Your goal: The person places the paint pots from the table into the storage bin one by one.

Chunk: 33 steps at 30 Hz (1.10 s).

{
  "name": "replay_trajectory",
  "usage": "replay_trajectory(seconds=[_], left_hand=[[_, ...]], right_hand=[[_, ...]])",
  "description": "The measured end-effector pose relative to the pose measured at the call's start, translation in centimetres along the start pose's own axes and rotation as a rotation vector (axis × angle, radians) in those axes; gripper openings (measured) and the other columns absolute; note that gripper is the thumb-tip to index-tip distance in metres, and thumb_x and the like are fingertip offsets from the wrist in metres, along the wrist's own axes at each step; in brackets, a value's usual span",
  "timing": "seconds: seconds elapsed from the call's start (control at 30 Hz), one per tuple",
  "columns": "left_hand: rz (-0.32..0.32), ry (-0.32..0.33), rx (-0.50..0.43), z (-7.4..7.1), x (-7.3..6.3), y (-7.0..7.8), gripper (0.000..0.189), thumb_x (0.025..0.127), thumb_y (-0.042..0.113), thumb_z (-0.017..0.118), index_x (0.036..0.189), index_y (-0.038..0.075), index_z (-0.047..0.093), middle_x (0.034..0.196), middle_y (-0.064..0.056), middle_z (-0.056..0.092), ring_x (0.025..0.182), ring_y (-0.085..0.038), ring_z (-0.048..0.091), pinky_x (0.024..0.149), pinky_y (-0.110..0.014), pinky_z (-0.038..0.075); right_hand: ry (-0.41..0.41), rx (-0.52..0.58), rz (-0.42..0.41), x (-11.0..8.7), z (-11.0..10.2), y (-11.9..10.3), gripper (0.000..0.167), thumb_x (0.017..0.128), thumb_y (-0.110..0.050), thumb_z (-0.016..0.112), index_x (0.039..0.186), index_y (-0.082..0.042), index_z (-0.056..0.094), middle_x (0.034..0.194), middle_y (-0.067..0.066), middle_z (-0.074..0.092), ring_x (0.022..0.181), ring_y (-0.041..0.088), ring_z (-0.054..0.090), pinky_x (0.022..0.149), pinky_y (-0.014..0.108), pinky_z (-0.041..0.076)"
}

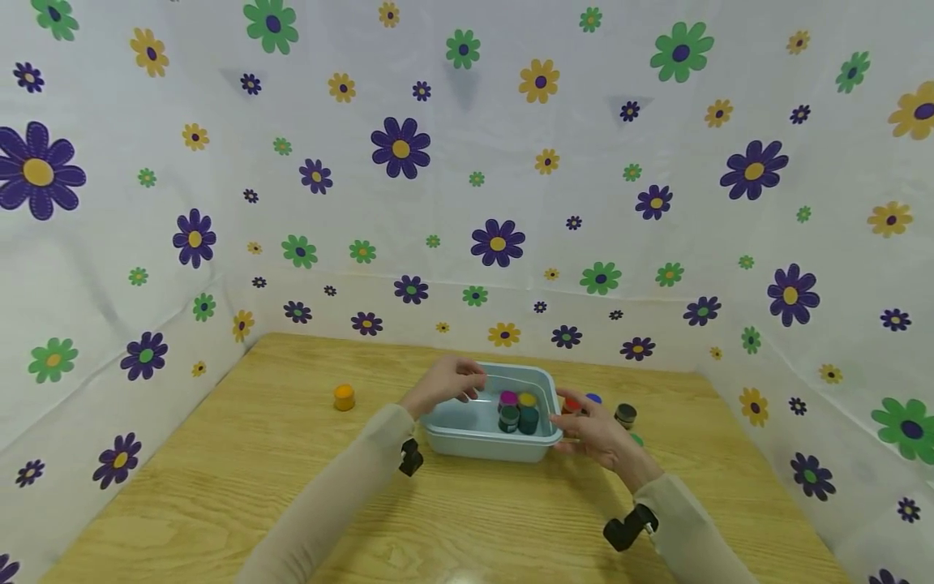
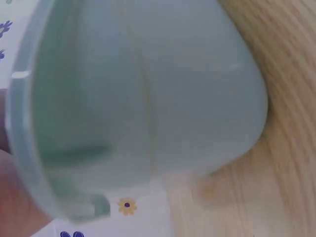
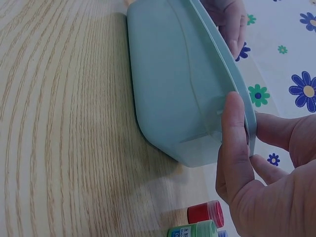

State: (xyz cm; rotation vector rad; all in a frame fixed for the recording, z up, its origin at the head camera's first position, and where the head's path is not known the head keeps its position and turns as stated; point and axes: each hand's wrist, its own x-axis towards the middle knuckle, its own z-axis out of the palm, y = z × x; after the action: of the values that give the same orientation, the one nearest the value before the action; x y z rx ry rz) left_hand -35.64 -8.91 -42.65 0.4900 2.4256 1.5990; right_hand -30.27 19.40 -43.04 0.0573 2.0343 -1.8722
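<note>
A pale blue plastic basin (image 1: 485,446) stands on the wooden table. Inside, toward its right end, are small paint jars: a magenta-topped jar (image 1: 508,398), a yellow-topped jar (image 1: 527,400) and two dark green ones (image 1: 529,420). My right hand (image 1: 600,434) pinches the basin's right rim, thumb and fingers on either side of it, as the right wrist view shows. My left hand (image 1: 454,381) hovers over the basin's left part with loosely bent fingers and nothing visible in them. In the left wrist view the basin wall (image 2: 197,89) hides most of that hand.
An orange jar (image 1: 344,397) sits alone left of the basin. Close to my right hand stand a red jar (image 3: 205,213), a green jar (image 3: 195,230), a blue-topped jar (image 1: 593,398) and a black jar (image 1: 625,415). Flower-printed cloth (image 1: 438,219) walls the table's back and sides.
</note>
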Motion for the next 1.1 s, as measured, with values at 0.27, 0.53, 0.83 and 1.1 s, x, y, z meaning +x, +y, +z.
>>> replay_trajectory(seconds=[0.27,0.53,0.83,1.1], left_hand=[[0.020,0.078,-0.017,-1.6,-0.5,0.3,0.029,0.099,0.022,0.059,0.111,-0.002,0.067,0.088,-0.014,0.069,0.066,-0.018,0.057,0.059,-0.033,0.052],[-0.008,0.140,-0.084,-3.5,-1.8,-0.4,0.029,0.099,0.025,0.059,0.111,0.000,0.068,0.073,-0.006,0.061,0.054,-0.010,0.041,0.047,-0.020,0.033],[-0.064,0.176,-0.149,-7.2,-3.8,-2.5,0.035,0.099,0.028,0.058,0.117,-0.002,0.066,0.072,0.000,0.058,0.054,-0.008,0.039,0.046,-0.018,0.029],[-0.077,0.207,-0.111,-10.4,-5.4,-4.3,0.029,0.098,0.029,0.060,0.109,0.004,0.069,0.076,-0.002,0.062,0.059,-0.010,0.044,0.050,-0.020,0.037]], right_hand=[[-0.007,-0.006,-0.004,0.0,0.0,-0.1,0.065,0.097,-0.008,0.059,0.154,-0.016,0.028,0.127,0.017,0.040,0.087,0.018,0.061,0.070,0.028,0.061],[-0.005,-0.003,-0.008,-0.3,-0.1,-0.1,0.066,0.096,-0.009,0.061,0.154,-0.016,0.029,0.123,0.016,0.043,0.088,0.019,0.061,0.069,0.027,0.061],[-0.001,0.006,0.004,-0.1,-0.2,-0.2,0.067,0.096,-0.010,0.062,0.154,-0.018,0.028,0.131,0.017,0.042,0.091,0.020,0.062,0.070,0.028,0.061],[-0.013,0.005,-0.002,-0.2,0.0,-0.2,0.069,0.095,-0.010,0.063,0.154,-0.016,0.028,0.128,0.017,0.042,0.091,0.021,0.062,0.070,0.028,0.061]])
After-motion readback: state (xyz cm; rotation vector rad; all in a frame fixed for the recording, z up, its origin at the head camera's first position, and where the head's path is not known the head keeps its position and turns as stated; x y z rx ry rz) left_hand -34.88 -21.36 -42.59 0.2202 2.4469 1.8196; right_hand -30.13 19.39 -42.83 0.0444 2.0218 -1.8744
